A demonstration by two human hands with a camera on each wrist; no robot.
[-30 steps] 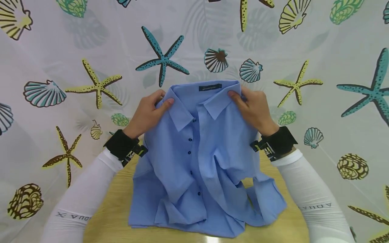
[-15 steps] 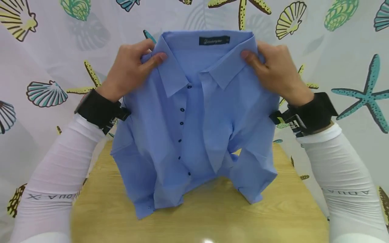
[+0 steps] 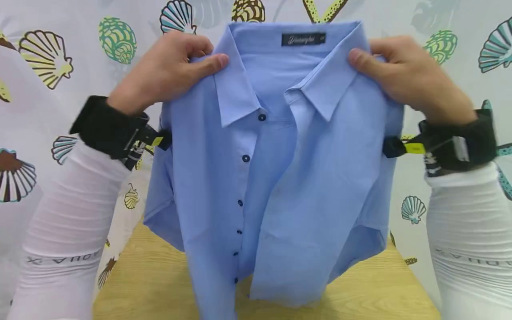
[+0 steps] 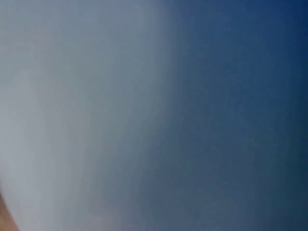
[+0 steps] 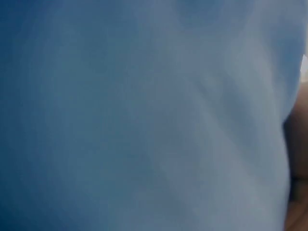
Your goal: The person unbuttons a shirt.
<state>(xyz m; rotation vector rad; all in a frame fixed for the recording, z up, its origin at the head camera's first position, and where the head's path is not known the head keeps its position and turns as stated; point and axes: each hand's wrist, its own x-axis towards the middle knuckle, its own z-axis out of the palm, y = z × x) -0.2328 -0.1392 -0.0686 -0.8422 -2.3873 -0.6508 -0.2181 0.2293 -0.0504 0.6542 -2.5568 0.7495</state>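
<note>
A light blue button-up shirt (image 3: 320, 178) hangs in the air in the head view, its front facing me and its placket unbuttoned. Dark buttons run down the left front edge, and a black label sits inside the collar. My left hand (image 3: 172, 66) pinches the shirt beside the left collar point, thumb in front. On the other side my right hand (image 3: 408, 73) grips it the same way; the fingers behind the cloth are hidden. Blurred blue cloth of the shirt fills the left wrist view and most of the right wrist view, with a bit of hand at the edge.
Below the shirt lies a wooden table (image 3: 152, 275). A white curtain (image 3: 36, 111) printed with shells and starfish hangs behind and around it. Black wrist straps with small cameras are on both wrists.
Both hands have lifted the shirt up and nearer to me, and moved farther apart. Its lower part, earlier resting on the table, now hangs down. Both hands keep their hold.
</note>
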